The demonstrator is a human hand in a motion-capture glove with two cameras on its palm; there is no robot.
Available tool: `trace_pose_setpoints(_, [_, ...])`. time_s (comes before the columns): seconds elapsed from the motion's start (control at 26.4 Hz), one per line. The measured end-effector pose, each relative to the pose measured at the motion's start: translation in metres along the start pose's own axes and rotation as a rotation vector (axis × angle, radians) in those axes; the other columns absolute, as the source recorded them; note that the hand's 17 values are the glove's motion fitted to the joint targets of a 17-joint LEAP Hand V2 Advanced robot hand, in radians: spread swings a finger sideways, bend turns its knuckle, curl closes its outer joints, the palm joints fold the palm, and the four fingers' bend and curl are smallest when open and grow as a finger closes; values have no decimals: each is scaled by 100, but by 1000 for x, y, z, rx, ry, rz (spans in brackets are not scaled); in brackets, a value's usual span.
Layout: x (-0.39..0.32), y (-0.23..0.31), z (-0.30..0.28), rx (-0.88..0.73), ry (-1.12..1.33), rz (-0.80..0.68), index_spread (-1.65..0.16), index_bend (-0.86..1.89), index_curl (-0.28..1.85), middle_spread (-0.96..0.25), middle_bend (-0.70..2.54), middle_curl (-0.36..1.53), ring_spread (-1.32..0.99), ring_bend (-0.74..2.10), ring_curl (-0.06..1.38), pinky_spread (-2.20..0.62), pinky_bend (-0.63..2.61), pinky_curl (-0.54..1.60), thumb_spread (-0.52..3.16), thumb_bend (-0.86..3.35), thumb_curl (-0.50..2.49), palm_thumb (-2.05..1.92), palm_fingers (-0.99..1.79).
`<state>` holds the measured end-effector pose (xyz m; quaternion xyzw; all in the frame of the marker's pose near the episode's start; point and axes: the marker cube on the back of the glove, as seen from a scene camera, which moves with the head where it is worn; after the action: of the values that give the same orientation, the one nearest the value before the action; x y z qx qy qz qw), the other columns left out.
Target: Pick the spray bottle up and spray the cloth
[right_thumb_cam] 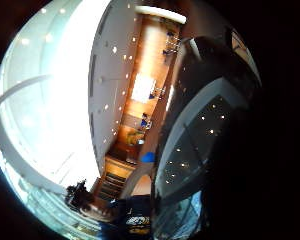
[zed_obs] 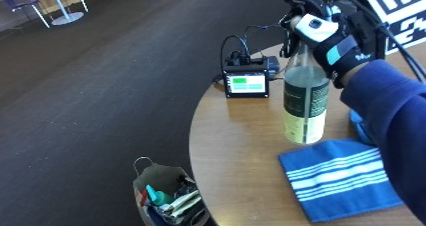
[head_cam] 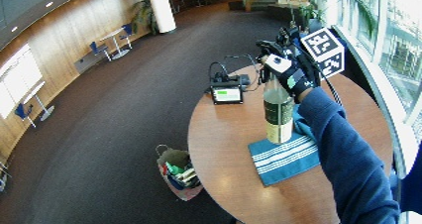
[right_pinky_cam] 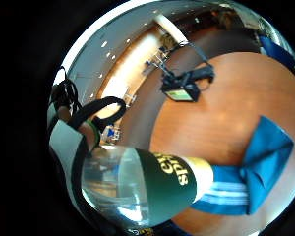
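The spray bottle (zed_obs: 305,98) is being held upright by its neck in the gloved right hand (zed_obs: 333,41), the fingers (zed_obs: 307,25) being curled round the neck just under the black spray head. The bottle's base is being kept above the round wooden table (zed_obs: 233,146), well below the fingers, with the blue striped cloth (zed_obs: 339,178) lying flat just beside it. A small screen device (zed_obs: 246,78) is standing beyond the fingers, near the table's edge.

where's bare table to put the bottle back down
Bare wood lies between the screen and the cloth, and along the table edge beside the cloth. The cloth and the sleeve crowd the other side.
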<state>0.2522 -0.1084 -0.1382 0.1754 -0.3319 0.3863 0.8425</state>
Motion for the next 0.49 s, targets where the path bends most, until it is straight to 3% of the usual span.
trace_pose_setpoints(0.23, [66,1,45,119,-112,37,-24,12,30,-13,76,52,-19,77,44,-29,51,38,71,-2,72,91,129])
trace_pose_setpoints(0.49, [102,20,47,181,-64,69,-25,12,30,-12,76,52,-19,77,45,-30,50,38,70,-2,74,90,129])
